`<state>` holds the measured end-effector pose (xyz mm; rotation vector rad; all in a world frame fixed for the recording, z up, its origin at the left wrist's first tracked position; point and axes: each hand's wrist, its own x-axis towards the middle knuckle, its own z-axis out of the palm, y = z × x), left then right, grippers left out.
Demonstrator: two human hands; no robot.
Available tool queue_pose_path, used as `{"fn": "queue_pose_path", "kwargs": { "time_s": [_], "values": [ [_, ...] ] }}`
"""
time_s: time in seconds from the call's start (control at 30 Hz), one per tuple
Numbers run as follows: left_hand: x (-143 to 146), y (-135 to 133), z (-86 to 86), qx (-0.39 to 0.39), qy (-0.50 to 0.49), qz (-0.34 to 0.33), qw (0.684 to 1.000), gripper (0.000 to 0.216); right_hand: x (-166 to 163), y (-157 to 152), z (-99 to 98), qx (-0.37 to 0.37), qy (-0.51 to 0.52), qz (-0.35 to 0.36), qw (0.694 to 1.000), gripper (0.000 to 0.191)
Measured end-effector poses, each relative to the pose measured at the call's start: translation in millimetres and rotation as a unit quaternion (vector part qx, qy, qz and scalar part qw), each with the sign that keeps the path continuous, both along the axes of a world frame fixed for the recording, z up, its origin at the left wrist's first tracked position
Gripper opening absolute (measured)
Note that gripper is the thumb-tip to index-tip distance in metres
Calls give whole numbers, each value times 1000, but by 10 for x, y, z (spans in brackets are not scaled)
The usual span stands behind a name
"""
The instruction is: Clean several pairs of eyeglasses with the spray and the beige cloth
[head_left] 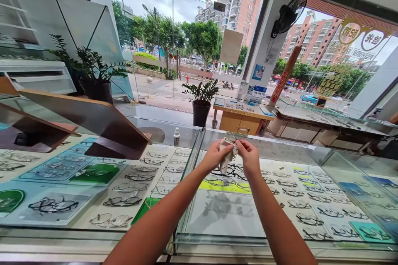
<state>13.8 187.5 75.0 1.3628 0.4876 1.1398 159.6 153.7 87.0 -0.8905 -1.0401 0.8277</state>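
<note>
Seemingly partway through wiping, yet to set anything down; impossible to judge the amount left. Clutching a crumpled, pale cloth (226, 160) in the left hand (217, 154) and apparently pinching delicate, thin-rimmed glasses (243, 128) in the right hand (249, 155), above the glass counter (222, 237) near its far edge.

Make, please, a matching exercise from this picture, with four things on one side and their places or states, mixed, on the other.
Things
1. Pale cloth
2. Black fan
3. Small bottle
4. Yellow-green strip

Places or states
A. Standing upright, left of the hands
B. Inside the glass case
C. Held in the left hand
D. Mounted high on the white pillar

Pairs: 1-C, 2-D, 3-A, 4-B
</note>
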Motion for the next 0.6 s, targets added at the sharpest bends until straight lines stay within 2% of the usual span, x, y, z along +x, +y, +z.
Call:
{"fn": "queue_pose_path", "kwargs": {
  "time_s": [0.2, 0.3, 0.5, 0.6],
  "values": [
    [75, -20, -53, 9, 6, 46, 999, 58, 7, -55, -128, 1, 46, 31, 998, 32],
    [117, -42, -81, 6, 14, 42, 999, 61, 46, -49, -162, 1, 54, 27, 998, 31],
    [148, -89, -65, 14, 3, 17, 1000, 54, 112, 30, -182, -19, 75, 41, 996, 35],
    [168, -85, -84, 4, -1, 32, 999, 52, 104, 29, -183, -23, 64, 64, 996, 35]
  ]
}}
